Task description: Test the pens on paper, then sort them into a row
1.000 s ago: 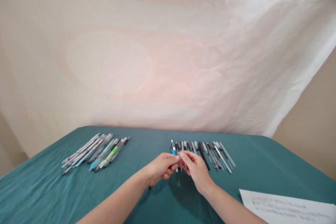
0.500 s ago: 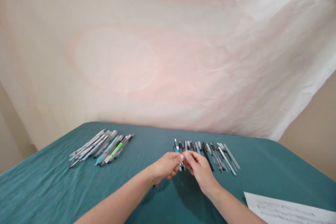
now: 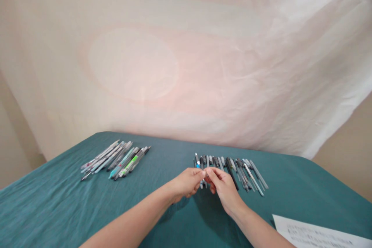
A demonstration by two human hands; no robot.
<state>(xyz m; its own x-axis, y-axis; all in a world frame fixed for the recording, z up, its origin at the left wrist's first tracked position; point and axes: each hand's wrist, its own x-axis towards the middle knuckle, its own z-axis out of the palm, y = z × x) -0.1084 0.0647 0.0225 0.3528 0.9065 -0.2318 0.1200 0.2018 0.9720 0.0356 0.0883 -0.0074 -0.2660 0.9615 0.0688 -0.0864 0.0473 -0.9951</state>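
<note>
Improvised indoor work station in a plain room; creased white sheet [image 3: 203,66] hung as backdrop; table draped in teal cloth [image 3: 58,209]; pens [image 3: 117,159] laid out in two groups.

teal-clothed table [image 3: 72,205] bearing two pen rows [image 3: 116,159] and paper [image 3: 316,235].

Illumination is soft, diffuse and warm. The sheet [image 3: 319,27] is brightest at upper right, pinkish at centre. Weak, soft-edged shadows lie on the bench [image 3: 58,209] under the arms [image 3: 139,221]. Wide-angle distortion curves the bench edges. The pens [image 3: 232,166] and the paper [image 3: 314,234] print resolve poorly.
</note>
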